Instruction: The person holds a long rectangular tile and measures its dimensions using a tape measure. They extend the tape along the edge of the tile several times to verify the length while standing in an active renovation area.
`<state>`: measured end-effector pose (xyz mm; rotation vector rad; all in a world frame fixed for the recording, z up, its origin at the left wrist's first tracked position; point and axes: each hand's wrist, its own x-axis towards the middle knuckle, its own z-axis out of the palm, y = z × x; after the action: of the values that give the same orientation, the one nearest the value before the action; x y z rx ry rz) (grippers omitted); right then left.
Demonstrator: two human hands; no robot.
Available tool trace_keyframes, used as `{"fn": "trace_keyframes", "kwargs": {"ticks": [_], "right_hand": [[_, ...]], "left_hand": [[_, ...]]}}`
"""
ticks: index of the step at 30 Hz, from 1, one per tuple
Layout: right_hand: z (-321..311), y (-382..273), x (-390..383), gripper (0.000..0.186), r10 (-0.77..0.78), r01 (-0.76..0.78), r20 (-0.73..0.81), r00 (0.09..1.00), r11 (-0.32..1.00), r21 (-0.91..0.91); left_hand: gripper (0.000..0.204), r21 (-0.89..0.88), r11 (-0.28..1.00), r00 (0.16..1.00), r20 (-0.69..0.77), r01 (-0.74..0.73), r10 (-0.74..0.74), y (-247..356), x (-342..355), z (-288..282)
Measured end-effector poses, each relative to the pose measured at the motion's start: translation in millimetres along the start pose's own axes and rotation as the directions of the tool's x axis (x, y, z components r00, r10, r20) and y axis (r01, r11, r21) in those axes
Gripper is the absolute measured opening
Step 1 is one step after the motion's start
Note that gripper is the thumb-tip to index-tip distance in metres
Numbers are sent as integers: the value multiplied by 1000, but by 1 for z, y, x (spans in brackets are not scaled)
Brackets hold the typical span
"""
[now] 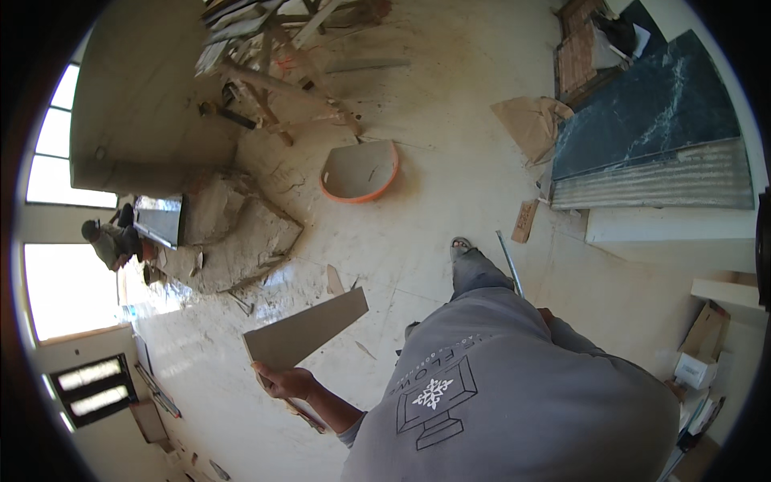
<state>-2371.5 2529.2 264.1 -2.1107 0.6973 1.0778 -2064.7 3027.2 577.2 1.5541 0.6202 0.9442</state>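
My left hand is closed on the near end of a long, flat, grey-brown tile strip. The strip is held out to the left above the floor, its far end slanting up and right. Only a small part of my right hand shows at the right edge of my grey shirt; its fingers are hidden. Close to it, a thin metal bar runs forward from behind the shirt beside my foot. Whether my right hand holds this bar cannot be made out.
An orange-rimmed basin lies ahead on the dusty floor. Large stone-like slabs and a wooden trestle stand at the left and far left. Dark green slabs lean at the right, by brown paper. A co-worker crouches far left.
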Motion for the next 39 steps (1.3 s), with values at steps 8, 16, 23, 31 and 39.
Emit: {"fn": "trace_keyframes", "kwargs": {"ticks": [8, 16, 23, 31, 39], "right_hand": [[-153, -36, 14, 30, 271, -49, -119, 955, 541, 839], [-332, -79, 56, 28, 279, 239, -322, 905, 292, 926], [-360, -44, 155, 46, 321, 15, -328, 889, 695, 719], [-460, -95, 166, 31, 572, -134, 87, 816, 40, 990], [-541, -33, 315, 42, 485, -193, 5, 874, 338, 921]], "left_hand": [[45, -21, 980, 941, 275, -200, 198, 48, -74, 235], [48, 9, 811, 700, 511, -585, 500, 50, -128, 457], [40, -274, 876, 697, 711, 398, -94, 73, -211, 663], [38, -222, 917, 438, 897, 332, 59, 102, -287, 888], [34, -215, 953, 409, 905, 212, 114, 99, -373, 1108]]}}
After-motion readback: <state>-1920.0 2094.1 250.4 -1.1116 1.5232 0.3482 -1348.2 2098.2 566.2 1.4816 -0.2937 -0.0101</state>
